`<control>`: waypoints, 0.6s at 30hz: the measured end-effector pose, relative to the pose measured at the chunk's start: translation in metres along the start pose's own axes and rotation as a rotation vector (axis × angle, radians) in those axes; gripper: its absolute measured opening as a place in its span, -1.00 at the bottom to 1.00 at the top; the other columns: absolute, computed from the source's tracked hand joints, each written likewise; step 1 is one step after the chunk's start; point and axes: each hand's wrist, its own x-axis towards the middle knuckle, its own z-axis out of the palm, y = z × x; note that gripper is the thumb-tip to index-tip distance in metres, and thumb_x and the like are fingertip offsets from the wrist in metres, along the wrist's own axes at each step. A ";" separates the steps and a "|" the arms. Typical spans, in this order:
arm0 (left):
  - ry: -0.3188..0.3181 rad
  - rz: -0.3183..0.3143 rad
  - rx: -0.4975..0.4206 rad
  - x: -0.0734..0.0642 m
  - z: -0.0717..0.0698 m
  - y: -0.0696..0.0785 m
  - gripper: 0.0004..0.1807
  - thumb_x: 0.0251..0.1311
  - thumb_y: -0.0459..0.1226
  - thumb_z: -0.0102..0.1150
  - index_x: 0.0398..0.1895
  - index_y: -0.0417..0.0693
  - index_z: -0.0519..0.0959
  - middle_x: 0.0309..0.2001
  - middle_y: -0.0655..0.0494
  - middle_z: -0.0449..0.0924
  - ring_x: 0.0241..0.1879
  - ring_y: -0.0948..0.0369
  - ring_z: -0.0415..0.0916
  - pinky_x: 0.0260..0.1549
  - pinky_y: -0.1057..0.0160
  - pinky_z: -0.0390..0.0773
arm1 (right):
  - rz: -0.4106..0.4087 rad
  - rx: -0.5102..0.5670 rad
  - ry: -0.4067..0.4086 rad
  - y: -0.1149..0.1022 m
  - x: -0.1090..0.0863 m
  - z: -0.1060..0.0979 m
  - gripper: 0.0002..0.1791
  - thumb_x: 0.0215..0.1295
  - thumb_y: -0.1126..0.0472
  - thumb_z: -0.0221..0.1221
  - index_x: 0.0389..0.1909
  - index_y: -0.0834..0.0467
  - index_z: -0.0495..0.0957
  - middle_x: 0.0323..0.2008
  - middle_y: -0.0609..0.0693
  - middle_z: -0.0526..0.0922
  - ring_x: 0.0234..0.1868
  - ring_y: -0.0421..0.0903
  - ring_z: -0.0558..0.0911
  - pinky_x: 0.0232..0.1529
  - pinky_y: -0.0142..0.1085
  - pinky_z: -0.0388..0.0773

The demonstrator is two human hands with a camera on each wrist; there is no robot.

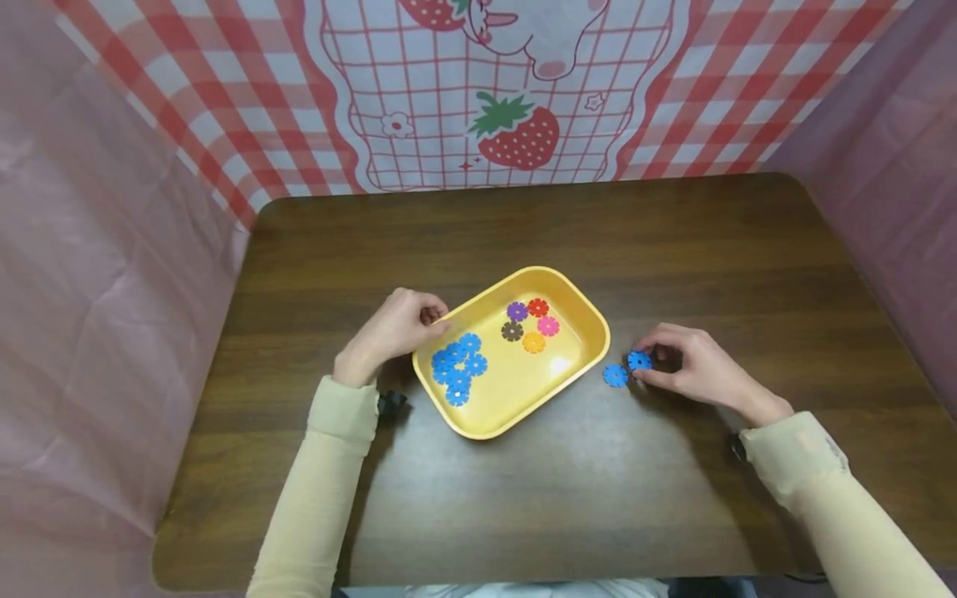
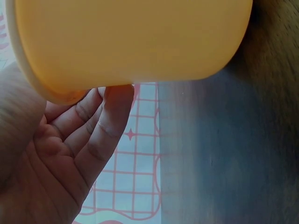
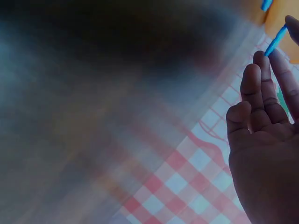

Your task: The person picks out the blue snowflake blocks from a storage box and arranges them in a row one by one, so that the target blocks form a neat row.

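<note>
A yellow plastic tray (image 1: 516,415) sits at an angle on the table. My left hand (image 1: 399,326) holds its left rim, thumb over the edge and fingers against the outer wall, as the left wrist view shows with the hand (image 2: 70,144) under the tray wall (image 2: 135,42). Right of the tray, my right hand (image 1: 691,365) pinches a blue notched plastic disc (image 1: 639,360) between thumb and fingertips. That disc (image 3: 275,41) appears edge-on in the right wrist view. Another blue disc (image 1: 615,376) lies on the table beside it.
Inside the tray, overlapping blue discs (image 1: 458,378) lie at the left. Purple (image 1: 517,311), red (image 1: 537,307), pink (image 1: 548,326), orange (image 1: 534,342) and brown (image 1: 512,330) discs form a ring farther right. A checked strawberry cloth (image 1: 449,158) hangs behind the wooden table (image 1: 523,515).
</note>
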 end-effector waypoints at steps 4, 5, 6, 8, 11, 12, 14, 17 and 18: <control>-0.002 -0.002 -0.001 0.000 0.001 0.000 -0.86 0.18 -0.32 0.37 -0.28 -0.25 0.71 -0.41 0.03 0.66 -0.44 0.17 0.53 -0.36 0.25 0.58 | -0.005 -0.013 -0.023 0.003 -0.005 0.002 -0.64 -0.12 0.34 0.54 -0.25 0.08 0.67 -0.38 -0.18 0.60 -0.42 -0.22 0.47 -0.40 -0.46 0.39; -0.002 -0.003 -0.001 0.000 0.001 0.000 -0.86 0.18 -0.32 0.37 -0.28 -0.25 0.71 -0.41 0.03 0.66 -0.44 0.17 0.53 -0.36 0.25 0.58 | -0.006 -0.016 -0.028 0.003 -0.006 0.002 -0.64 -0.11 0.34 0.54 -0.25 0.09 0.67 -0.37 -0.18 0.60 -0.42 -0.22 0.47 -0.40 -0.46 0.39; 0.000 0.000 0.003 0.000 0.001 0.000 -0.86 0.18 -0.32 0.37 -0.28 -0.24 0.71 -0.42 0.03 0.66 -0.44 0.18 0.53 -0.37 0.25 0.58 | -0.004 -0.015 -0.035 0.003 -0.007 0.003 -0.65 -0.10 0.33 0.54 -0.25 0.08 0.67 -0.36 -0.18 0.61 -0.42 -0.22 0.47 -0.40 -0.45 0.40; 0.003 0.006 0.009 0.000 0.002 -0.001 -0.87 0.18 -0.32 0.36 -0.29 -0.24 0.71 -0.42 0.04 0.65 -0.45 0.18 0.53 -0.37 0.25 0.57 | -0.001 -0.017 -0.052 0.004 -0.007 0.004 -0.67 -0.09 0.31 0.53 -0.25 0.08 0.68 -0.35 -0.19 0.62 -0.41 -0.22 0.48 -0.40 -0.44 0.41; 0.005 0.017 0.012 0.000 0.002 -0.002 -0.88 0.18 -0.33 0.35 -0.30 -0.24 0.71 -0.43 0.04 0.65 -0.45 0.18 0.52 -0.38 0.25 0.57 | 0.014 -0.030 -0.074 0.005 -0.008 0.005 -0.70 -0.06 0.28 0.53 -0.26 0.08 0.70 -0.33 -0.20 0.61 -0.41 -0.24 0.49 -0.40 -0.42 0.43; 0.005 0.019 0.013 0.000 0.001 -0.002 -0.88 0.18 -0.33 0.35 -0.30 -0.24 0.71 -0.43 0.04 0.65 -0.45 0.18 0.52 -0.38 0.25 0.56 | 0.018 -0.037 -0.078 0.005 -0.008 0.006 -0.70 -0.06 0.27 0.53 -0.26 0.08 0.70 -0.32 -0.20 0.61 -0.40 -0.24 0.49 -0.40 -0.42 0.43; 0.005 0.017 0.012 0.000 0.001 -0.002 -0.88 0.18 -0.33 0.36 -0.30 -0.24 0.71 -0.43 0.04 0.65 -0.45 0.18 0.52 -0.38 0.26 0.56 | 0.022 -0.052 -0.083 0.004 -0.008 0.007 -0.71 -0.05 0.27 0.53 -0.26 0.09 0.71 -0.32 -0.20 0.61 -0.40 -0.25 0.49 -0.40 -0.41 0.44; 0.007 0.017 0.014 0.000 0.001 -0.002 -0.88 0.18 -0.33 0.36 -0.30 -0.24 0.71 -0.43 0.04 0.65 -0.45 0.18 0.53 -0.37 0.25 0.56 | 0.026 -0.070 -0.086 0.003 -0.007 0.007 -0.71 -0.05 0.26 0.52 -0.26 0.10 0.71 -0.32 -0.20 0.60 -0.40 -0.25 0.48 -0.39 -0.40 0.44; 0.006 0.015 0.014 0.000 0.000 -0.002 -0.88 0.18 -0.33 0.36 -0.30 -0.24 0.71 -0.43 0.03 0.65 -0.45 0.18 0.53 -0.37 0.25 0.57 | 0.027 -0.073 -0.087 0.002 -0.007 0.006 -0.71 -0.05 0.26 0.52 -0.25 0.09 0.71 -0.32 -0.20 0.59 -0.40 -0.25 0.48 -0.39 -0.40 0.44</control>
